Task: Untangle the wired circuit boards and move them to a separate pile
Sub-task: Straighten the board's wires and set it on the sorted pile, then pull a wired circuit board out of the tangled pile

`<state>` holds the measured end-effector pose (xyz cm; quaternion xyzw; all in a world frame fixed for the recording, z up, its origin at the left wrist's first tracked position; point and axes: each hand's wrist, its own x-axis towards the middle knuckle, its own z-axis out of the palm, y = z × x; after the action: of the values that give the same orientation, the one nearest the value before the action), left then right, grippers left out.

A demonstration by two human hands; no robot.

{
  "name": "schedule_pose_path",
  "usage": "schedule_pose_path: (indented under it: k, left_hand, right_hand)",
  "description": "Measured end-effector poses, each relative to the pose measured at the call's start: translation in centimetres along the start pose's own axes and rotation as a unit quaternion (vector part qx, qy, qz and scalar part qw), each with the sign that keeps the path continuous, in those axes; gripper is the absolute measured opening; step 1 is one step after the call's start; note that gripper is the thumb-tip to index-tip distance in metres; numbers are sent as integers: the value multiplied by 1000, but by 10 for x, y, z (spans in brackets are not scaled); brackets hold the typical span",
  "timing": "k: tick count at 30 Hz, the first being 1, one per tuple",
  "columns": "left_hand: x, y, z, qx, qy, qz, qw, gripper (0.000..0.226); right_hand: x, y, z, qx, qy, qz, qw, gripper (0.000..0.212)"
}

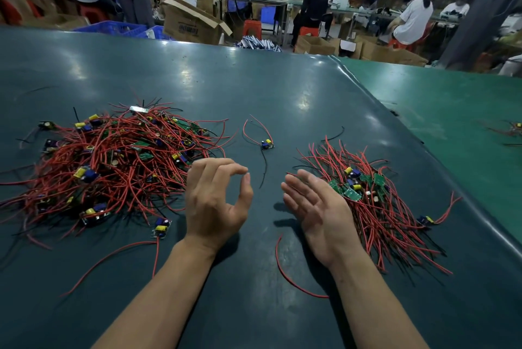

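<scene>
A big tangled heap of small circuit boards with red and black wires [113, 162] covers the left of the dark table [254, 88]. A smaller, tidier pile of wired boards [370, 201] lies on the right. One single wired board [267, 145] sits alone between the two piles. My left hand [214, 201] hovers at the right edge of the big heap, fingers curled and apart, holding nothing. My right hand [316, 210] is flat, palm facing left, its back against the left edge of the smaller pile. A lone board [161, 227] lies just left of my left wrist.
A loose red wire [293, 278] curves on the table between my forearms. A green table [457, 111] adjoins on the right, with another wire bundle [512, 129] at its edge. Beyond the far edge are cardboard boxes [192, 21], blue crates and seated people.
</scene>
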<state>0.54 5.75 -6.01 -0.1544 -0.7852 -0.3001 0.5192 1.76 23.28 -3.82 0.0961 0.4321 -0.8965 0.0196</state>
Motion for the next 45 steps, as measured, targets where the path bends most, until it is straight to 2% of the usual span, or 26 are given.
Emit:
schedule_pose_path:
  k: [2, 4, 6, 8, 11, 13, 16, 18, 21, 23, 24, 26, 27, 28, 31, 36, 38, 41, 43, 45]
  left_hand:
    - [0, 0, 0, -2, -4, -7, 1000, 7]
    - [0, 0, -1, -5, 0, -20, 1000, 7]
    - [0, -1, -2, -6, 5, -26, 1000, 6]
    - [0, -1, -4, 0, 5, -22, 1000, 5]
    - [0, -1, -5, 0, 6, -24, 1000, 6]
    - [0, 0, -3, 2, 5, -26, 1000, 7]
    - [1, 0, 0, 6, -5, -20, 1000, 7]
    - [2, 0, 2, 6, -8, -22, 1000, 8]
    - [2, 0, 1, 10, -14, -25, 1000, 9]
    - [2, 0, 1, 12, -18, -25, 999, 7]
    - [2, 0, 0, 11, -21, -26, 999, 6]
    - [2, 0, -1, 13, -28, -30, 999, 6]
    - [2, 0, -2, 18, -34, -33, 999, 7]
    - [2, 1, -2, 28, -44, -36, 998, 8]
    - [3, 2, 2, 89, -102, -56, 989, 10]
    - [7, 1, 0, 161, -255, -100, 948, 23]
    - [18, -10, -10, 184, -258, -131, 939, 32]
    - [47, -41, -41, 314, -227, -115, 915, 30]
    - [65, -65, -61, 368, -262, -140, 881, 31]
    - [74, -81, -70, 342, -329, -143, 868, 34]
  right_hand:
    - [2, 4, 5, -44, 8, -21, 999, 19]
    - [7, 4, 8, -73, 59, -49, 994, 16]
    - [13, -3, 4, -50, 111, -56, 991, 20]
    - [16, -13, -3, -35, 130, -41, 990, 27]
    - [24, -27, -15, -119, 154, -40, 980, 15]
    - [31, -38, -23, -185, 192, -75, 961, 7]
    - [42, -44, -41, -216, 233, -117, 941, 15]
    - [44, -38, -46, -272, 220, -134, 927, 18]
    - [46, -20, -35, -370, 159, -145, 904, 20]
    - [47, -6, -22, -438, 125, -164, 875, 18]
    - [47, 0, -17, -495, 112, -185, 842, 15]
    - [46, 11, -11, -619, 104, -226, 745, 20]
    - [46, 14, -9, -657, 95, -233, 710, 27]
    - [45, 15, -8, -679, 84, -231, 692, 34]
    - [43, 15, -8, -700, 74, -217, 676, 49]
    - [40, 15, -6, -714, 69, -202, 667, 49]
    - [41, 15, -7, -716, 75, -199, 665, 46]
    - [43, 16, -6, -717, 84, -195, 663, 45]
    - [44, 16, -6, -729, 86, -192, 651, 45]
    - [44, 16, -4, -736, 88, -192, 644, 44]
